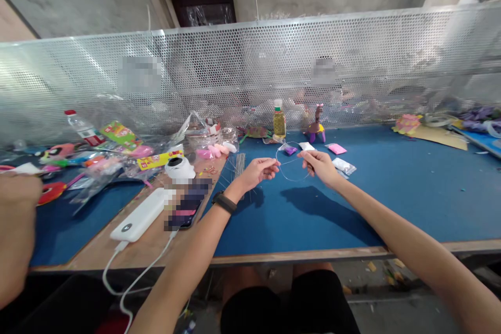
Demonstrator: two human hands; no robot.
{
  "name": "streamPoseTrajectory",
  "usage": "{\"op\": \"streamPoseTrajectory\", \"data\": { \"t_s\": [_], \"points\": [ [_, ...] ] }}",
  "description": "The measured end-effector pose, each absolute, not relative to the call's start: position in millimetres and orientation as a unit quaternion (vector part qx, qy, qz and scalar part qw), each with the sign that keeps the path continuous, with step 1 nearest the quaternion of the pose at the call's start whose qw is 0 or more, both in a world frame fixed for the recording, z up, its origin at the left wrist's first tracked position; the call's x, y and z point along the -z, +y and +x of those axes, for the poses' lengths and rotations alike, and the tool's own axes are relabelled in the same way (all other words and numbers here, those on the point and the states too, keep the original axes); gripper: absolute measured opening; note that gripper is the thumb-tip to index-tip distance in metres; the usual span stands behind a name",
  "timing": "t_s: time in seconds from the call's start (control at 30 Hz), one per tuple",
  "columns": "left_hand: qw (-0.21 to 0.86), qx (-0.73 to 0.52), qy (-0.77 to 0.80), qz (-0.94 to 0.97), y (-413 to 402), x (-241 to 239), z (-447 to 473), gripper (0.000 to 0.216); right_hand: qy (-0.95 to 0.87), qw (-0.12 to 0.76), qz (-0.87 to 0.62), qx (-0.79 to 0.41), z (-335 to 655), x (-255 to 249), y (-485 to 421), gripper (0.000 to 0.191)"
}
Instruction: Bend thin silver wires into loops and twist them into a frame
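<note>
Between my two hands a thin pale wire point(294, 180) curves in a loop above the blue mat point(391, 198). My left hand point(261, 171), with a dark band on its wrist, pinches the wire at its left side. On the other side my right hand point(319, 167) has thumb and fingers closed on it. Just behind the loop lie a purple packet point(290, 150) and a white packet point(307, 146). A pink packet point(337, 148) and a clear bag of white stuff point(345, 167) are beyond my right hand. A bundle of thin wires point(239, 164) lies beside my left hand.
A bottle of yellow liquid point(278, 121) and a small animal figure point(316, 126) stand near the perforated metal screen point(352, 57). Left are a phone point(190, 203), a white power bank point(143, 214) with cables and a white camera point(180, 168). Another person's arm point(18, 235) reaches in at far left.
</note>
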State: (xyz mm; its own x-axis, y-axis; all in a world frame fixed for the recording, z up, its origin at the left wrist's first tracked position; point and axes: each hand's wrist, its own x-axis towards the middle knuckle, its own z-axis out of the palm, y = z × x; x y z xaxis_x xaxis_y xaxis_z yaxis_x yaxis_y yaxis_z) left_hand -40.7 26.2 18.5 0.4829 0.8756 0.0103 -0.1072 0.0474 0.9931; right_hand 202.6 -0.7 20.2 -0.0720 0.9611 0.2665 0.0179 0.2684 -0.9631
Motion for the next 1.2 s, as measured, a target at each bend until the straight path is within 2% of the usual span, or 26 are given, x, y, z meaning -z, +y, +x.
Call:
{"op": "streamPoseTrajectory", "data": {
  "t_s": [0.2,0.53,0.8,1.03,1.2],
  "points": [
    [0.660,-0.403,0.269,0.573,19,-19,-38,0.039,-0.520,0.552,-0.400,-0.515,200,-16,4,0.050],
    [0.691,-0.412,0.256,0.535,18,-18,-35,0.040,-0.540,0.561,-0.386,-0.495,196,-19,-3,0.048],
    [0.665,-0.392,0.346,0.534,21,-16,-32,0.037,-0.614,0.551,-0.393,-0.407,192,-26,-13,0.046],
    [0.558,-0.357,0.531,0.528,17,-4,-19,0.019,-0.691,0.475,-0.395,-0.375,180,-14,-23,0.045],
    [0.577,-0.338,0.475,0.571,16,-8,-22,0.018,-0.666,0.495,-0.391,-0.399,184,-12,-16,0.044]
  ]
}}
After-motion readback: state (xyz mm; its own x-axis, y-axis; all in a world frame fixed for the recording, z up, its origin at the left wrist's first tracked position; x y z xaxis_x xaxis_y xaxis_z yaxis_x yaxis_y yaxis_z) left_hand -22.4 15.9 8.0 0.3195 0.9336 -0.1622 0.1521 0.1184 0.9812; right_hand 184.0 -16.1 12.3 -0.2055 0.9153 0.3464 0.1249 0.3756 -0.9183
